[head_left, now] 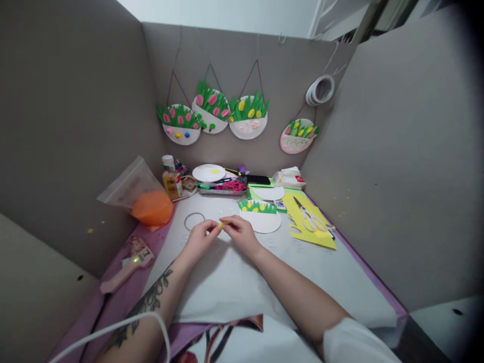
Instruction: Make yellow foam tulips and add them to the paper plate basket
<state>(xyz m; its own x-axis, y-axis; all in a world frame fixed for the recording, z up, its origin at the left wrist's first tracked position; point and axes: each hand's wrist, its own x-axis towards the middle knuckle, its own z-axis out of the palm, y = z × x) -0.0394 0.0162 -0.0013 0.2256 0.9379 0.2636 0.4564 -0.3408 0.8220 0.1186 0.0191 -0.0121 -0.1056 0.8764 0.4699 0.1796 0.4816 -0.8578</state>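
Note:
Over the middle of the white table covering, my left hand (pixel 202 235) and my right hand (pixel 242 233) meet fingertip to fingertip. Both pinch one small yellow paper piece (pixel 223 224), most of it hidden by the fingers. Just past my right hand lies a white paper-plate craft (pixel 260 222) with green paper grass and yellow shapes along its upper edge. A thin dark ring (pixel 194 215) lies beyond my left hand. To the right, white-handled scissors (pixel 312 219) rest on a cut yellow paper sheet (pixel 321 240).
At the left edge are a pink glue gun (pixel 126 269), a bag of orange material (pixel 151 206) and a glue bottle (pixel 172 179). A supply tray (pixel 223 192) and a tissue pack (pixel 289 177) stand at the back. A white cable (pixel 124 320) arcs in the foreground. Finished plates (pixel 248 132) hang behind.

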